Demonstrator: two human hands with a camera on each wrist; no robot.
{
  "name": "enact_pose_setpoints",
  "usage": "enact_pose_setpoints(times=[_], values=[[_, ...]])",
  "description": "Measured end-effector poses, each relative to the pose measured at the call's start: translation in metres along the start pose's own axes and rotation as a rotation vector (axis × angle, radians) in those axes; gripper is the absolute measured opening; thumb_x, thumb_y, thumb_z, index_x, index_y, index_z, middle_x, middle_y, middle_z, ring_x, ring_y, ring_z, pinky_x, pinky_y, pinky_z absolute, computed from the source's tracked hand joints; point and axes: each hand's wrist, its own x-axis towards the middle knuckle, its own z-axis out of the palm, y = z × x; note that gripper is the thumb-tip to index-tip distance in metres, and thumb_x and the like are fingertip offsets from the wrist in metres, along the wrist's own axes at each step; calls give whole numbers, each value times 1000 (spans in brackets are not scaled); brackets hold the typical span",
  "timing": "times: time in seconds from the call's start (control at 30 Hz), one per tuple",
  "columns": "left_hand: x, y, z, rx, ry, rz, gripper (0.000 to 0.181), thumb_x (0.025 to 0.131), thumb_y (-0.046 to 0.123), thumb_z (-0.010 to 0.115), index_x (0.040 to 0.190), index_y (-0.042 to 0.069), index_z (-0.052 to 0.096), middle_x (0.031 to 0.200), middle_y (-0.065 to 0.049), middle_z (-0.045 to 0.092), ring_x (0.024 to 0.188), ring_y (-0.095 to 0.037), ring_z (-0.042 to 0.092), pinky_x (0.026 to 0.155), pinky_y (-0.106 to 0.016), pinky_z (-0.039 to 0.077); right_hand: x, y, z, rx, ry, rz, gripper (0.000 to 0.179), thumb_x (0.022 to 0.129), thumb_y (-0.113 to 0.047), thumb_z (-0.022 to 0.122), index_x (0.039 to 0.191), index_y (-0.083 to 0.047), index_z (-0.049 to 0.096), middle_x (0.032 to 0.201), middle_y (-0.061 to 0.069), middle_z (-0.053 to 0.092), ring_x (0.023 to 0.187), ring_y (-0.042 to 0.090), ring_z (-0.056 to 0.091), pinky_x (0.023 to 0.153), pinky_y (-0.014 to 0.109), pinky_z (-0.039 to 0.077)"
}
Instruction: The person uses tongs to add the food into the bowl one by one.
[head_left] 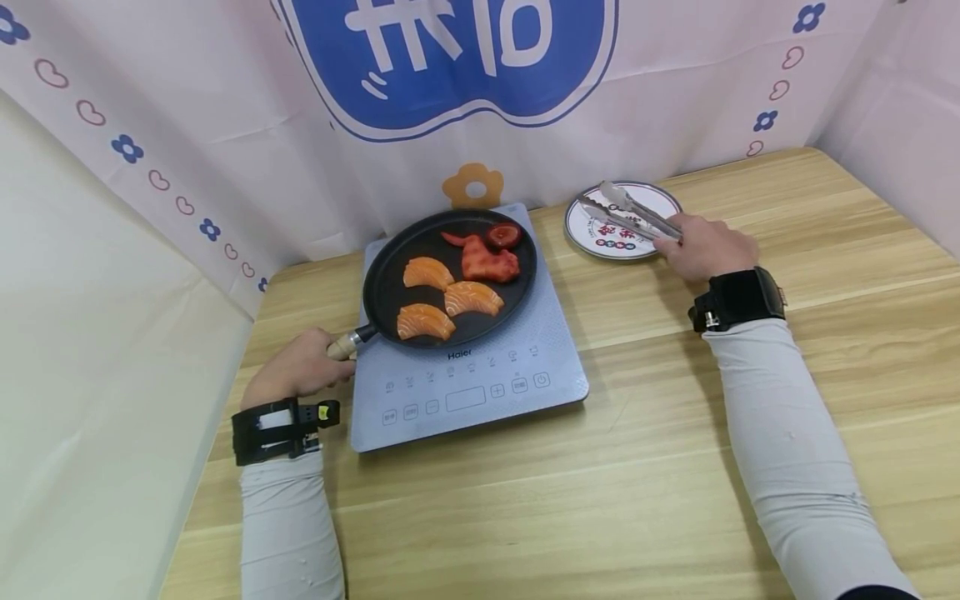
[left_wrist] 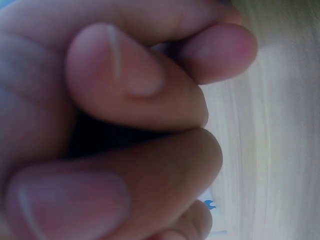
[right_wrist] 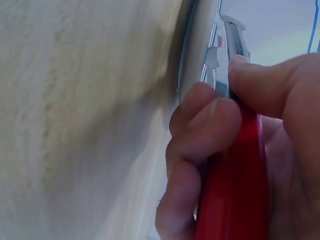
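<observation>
My left hand (head_left: 292,367) grips the wooden handle (head_left: 343,345) of a round black frying pan (head_left: 386,287); its curled fingers (left_wrist: 150,155) fill the left wrist view, where the handle itself is hidden. Three orange salmon slices (head_left: 471,298) lie in the pan. With them are a red piece shaped like a chicken wing (head_left: 487,262) and a dark red round item (head_left: 504,235). My right hand (head_left: 708,247) holds metal tongs (head_left: 637,218) by their red handle (right_wrist: 232,190). The tong tips are a little apart, with nothing between them, over a white plate (head_left: 663,197).
Under the pan is a flat light-grey induction cooker (head_left: 555,333) with touch buttons along its front. It stands on a wooden table (head_left: 637,483). A printed white curtain (head_left: 675,100) hangs behind, and a pale wall (head_left: 90,375) rises at the left.
</observation>
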Motion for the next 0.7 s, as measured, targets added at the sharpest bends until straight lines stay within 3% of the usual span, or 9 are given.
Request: enact_pose_setpoints(times=[0.37,0.7], values=[[1,-1,0,-7,-2,0,17,91,18,67,81,4,65,69,-2,67,57,-13,54,52,-27,44,4,3,2,-19,-37,0,64,109,-50,40,160,-12,33,127,29,56,104,46,55,88,63,42],[1,-1,0,-10,-8,-8,17,91,19,67,82,4,66,68,-2,67,57,-13,53,51,-27,43,6,4,1,-18,-93,16,75,108,-53,36,167,-8,20,152,34,45,117,48,50,101,70,40]])
